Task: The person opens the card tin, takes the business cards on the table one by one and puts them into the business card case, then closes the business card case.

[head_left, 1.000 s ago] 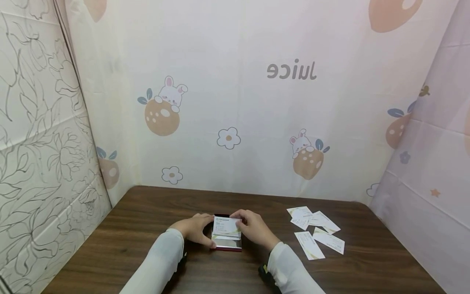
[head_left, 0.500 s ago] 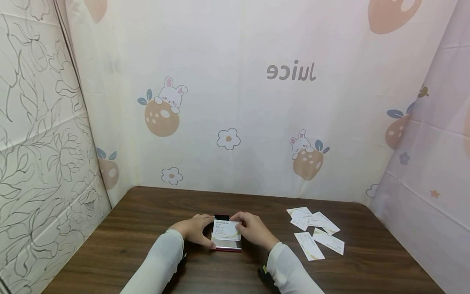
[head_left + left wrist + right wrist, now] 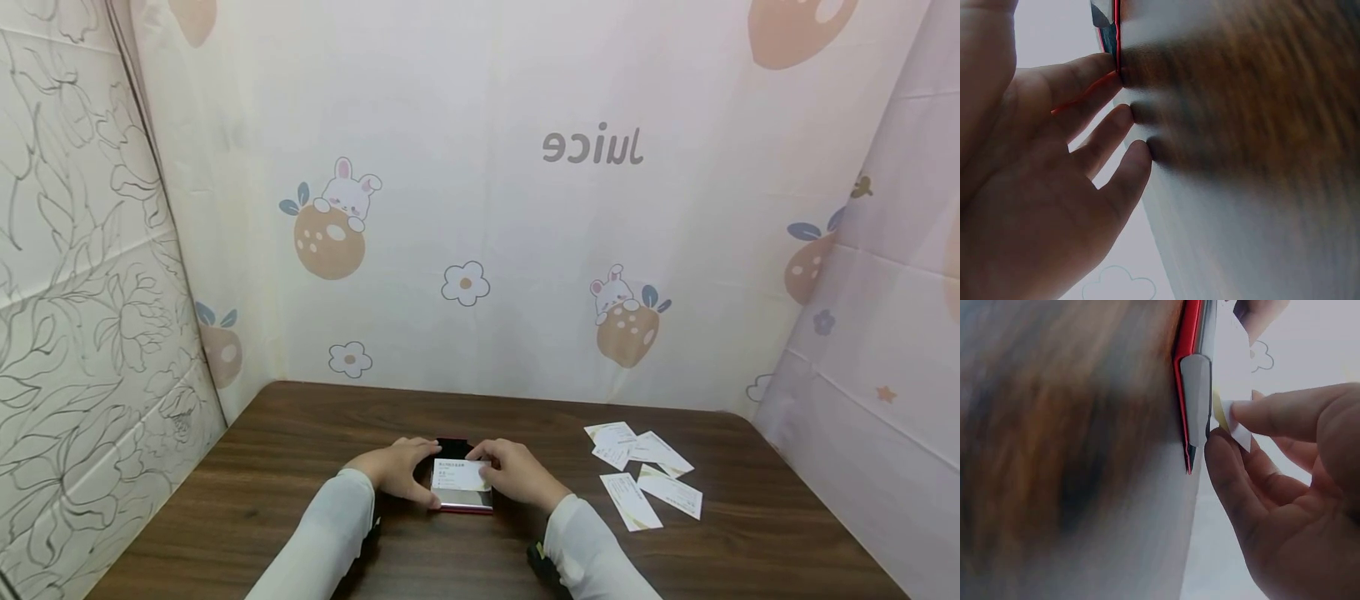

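Observation:
A slim business card case (image 3: 463,498) with a shiny silver face and red edge lies on the table, its dark flap (image 3: 452,448) folded out at the far side. On its face is a white business card (image 3: 459,473) with print and a yellow curve. My left hand (image 3: 397,469) holds the case's left side, thumb at the near corner and index finger at the far one; in the left wrist view its other fingertips (image 3: 1140,150) rest on the table. My right hand (image 3: 517,473) pinches the card's right end between thumb and index finger, bending its corner (image 3: 1241,428) up.
Several white cards lie spread and partly overlapping at the right of the brown wooden table (image 3: 300,533), one of them a separate card (image 3: 632,502) nearer me. Behind the table hangs a printed curtain (image 3: 465,192).
The card has slid toward me over the case, uncovering more of the dark flap and covering some of the silver face. My right hand has come slightly nearer with it; the left hand keeps its place.

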A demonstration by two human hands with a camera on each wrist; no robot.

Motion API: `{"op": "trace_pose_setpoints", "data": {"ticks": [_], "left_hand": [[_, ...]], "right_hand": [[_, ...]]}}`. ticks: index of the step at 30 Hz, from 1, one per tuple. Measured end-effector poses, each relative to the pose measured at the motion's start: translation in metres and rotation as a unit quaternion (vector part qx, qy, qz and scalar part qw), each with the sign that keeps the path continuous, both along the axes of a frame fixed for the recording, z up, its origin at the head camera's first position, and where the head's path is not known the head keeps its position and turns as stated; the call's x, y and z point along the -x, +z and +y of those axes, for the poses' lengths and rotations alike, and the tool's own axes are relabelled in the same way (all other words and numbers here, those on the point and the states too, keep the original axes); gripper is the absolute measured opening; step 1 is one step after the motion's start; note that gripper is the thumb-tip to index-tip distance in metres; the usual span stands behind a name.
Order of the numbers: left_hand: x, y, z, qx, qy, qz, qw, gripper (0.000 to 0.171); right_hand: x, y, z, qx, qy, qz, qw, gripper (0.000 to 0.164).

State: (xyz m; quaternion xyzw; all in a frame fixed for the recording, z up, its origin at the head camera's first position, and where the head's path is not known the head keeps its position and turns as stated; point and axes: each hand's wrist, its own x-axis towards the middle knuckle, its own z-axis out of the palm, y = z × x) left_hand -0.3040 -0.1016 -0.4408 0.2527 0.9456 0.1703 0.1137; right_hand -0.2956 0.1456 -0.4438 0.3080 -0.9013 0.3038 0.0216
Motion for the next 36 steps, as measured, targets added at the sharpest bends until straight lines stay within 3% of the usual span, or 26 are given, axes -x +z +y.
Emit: {"op": "trace_pose_setpoints", "data": {"ticks": [17,36], "left_hand": [[0.0004,0.0012,-0.0012,0.001,0.002,-0.004,1.0,0.092],[0.0012,0.0008,-0.001,-0.002,-0.003,-0.004,1.0,0.092]], "right_hand": [[-0.0038,0.0045,0.0005,-0.034,0.025,-0.017,0.999,0.022],[-0.0022,0.0036,-0.0007,-0.055,0.038,-0.001,0.998,0.025]]}}
